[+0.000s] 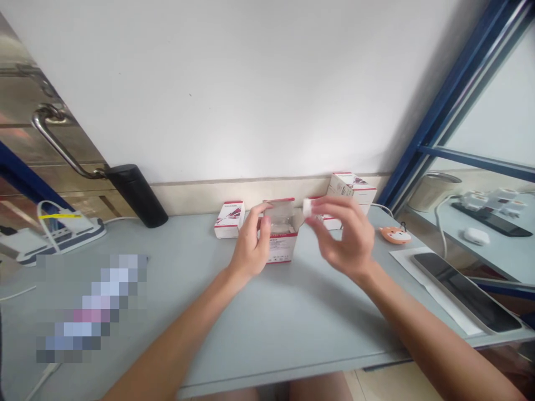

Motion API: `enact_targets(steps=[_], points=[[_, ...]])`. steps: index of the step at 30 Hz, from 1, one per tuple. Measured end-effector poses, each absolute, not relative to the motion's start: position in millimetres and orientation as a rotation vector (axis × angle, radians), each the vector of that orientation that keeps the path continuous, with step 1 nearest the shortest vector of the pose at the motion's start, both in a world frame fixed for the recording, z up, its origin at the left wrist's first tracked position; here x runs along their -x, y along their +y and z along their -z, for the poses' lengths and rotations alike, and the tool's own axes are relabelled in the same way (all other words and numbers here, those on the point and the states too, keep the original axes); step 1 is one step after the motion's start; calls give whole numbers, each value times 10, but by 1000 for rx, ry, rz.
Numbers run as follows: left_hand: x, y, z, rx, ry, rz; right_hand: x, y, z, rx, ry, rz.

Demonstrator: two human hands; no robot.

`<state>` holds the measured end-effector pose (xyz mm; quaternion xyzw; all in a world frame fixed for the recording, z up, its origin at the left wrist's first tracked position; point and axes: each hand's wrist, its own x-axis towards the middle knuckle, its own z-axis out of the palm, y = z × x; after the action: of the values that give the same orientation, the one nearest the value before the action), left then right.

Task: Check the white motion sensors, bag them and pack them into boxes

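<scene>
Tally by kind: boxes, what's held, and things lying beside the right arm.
Red-and-white boxes: 4, counting the open box in the left hand and one half hidden behind the right hand
White piece, right hand: 1
Orange figure: 1
Dark tablet: 1
White sheet: 1
Total: 8

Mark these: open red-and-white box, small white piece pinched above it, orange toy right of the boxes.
open box (pixel 281 252): head view, on its front face.
small white piece (pixel 307 208): head view, on its exposed middle.
orange toy (pixel 395 235): head view, on its top side.

Open red-and-white box (pixel 281 236) stands upright against the left hand (pixel 249 248); small white piece (pixel 307 208) is pinched at the right hand's (pixel 349 236) fingertips.
</scene>
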<state>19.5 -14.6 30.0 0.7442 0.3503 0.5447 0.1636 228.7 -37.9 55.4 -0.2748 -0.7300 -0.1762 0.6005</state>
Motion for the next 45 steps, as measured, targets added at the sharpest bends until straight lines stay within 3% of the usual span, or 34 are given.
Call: enact_targets(steps=[7, 20, 26, 35, 39, 45], points=[[-237, -188, -216, -2219, 935, -1677, -2047, -456, -335, 697, -1878, 215], [-265, -265, -187, -2379, 798, -1696, -2015, -566, -526, 783, -1809, -293], [-267, -253, -178, -2304, 896, -1700, -2047, -511, -498, 821, -1893, -303], [-243, -172, -207, -2002, 991, -1663, -2039, -470, -407, 713, -2080, -63], [-226, -137, -239, -1822, 891, -1578, -2066, -409, -373, 728, -1911, 107], [-243, -134, -314, -1636, 867, -1440, -2099, -290, -301, 897, -1655, -206]])
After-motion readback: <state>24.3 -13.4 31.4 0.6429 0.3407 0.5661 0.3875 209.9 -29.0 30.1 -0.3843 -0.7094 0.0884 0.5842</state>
